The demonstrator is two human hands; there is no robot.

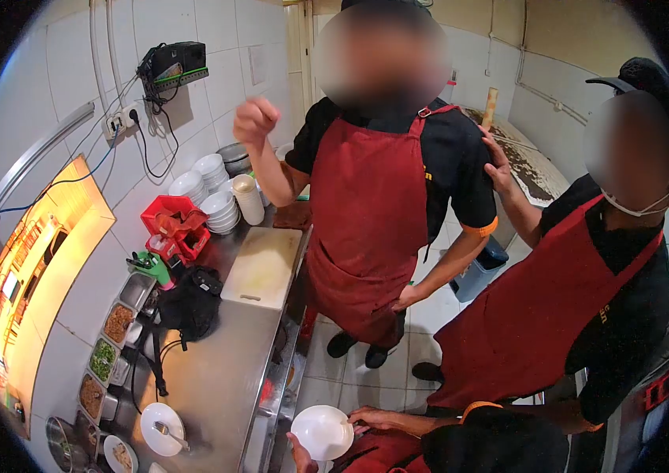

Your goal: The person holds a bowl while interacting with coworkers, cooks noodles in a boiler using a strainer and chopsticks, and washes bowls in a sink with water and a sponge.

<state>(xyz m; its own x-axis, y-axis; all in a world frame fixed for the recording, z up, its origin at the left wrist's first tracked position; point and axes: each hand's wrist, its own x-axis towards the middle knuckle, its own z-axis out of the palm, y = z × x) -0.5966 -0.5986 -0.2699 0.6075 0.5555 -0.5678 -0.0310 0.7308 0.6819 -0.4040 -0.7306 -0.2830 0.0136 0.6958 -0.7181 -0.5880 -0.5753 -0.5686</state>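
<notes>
A white bowl [323,432] is held over the floor at the bottom centre, beside the steel counter [220,370]. My left hand [303,455] grips its lower left rim and is partly cut off by the frame edge. On the right side of the rim, my right hand [364,418] closes around the bowl's edge. The bowl looks empty. On the counter to the left lies a white plate [159,426] with a fork [170,433] on it.
Two people in red aprons [370,205] [531,307] stand ahead and to the right. Along the counter are a cutting board [260,268], a black bag [193,303], stacked bowls [219,209], a red bin [173,221] and food trays [104,359].
</notes>
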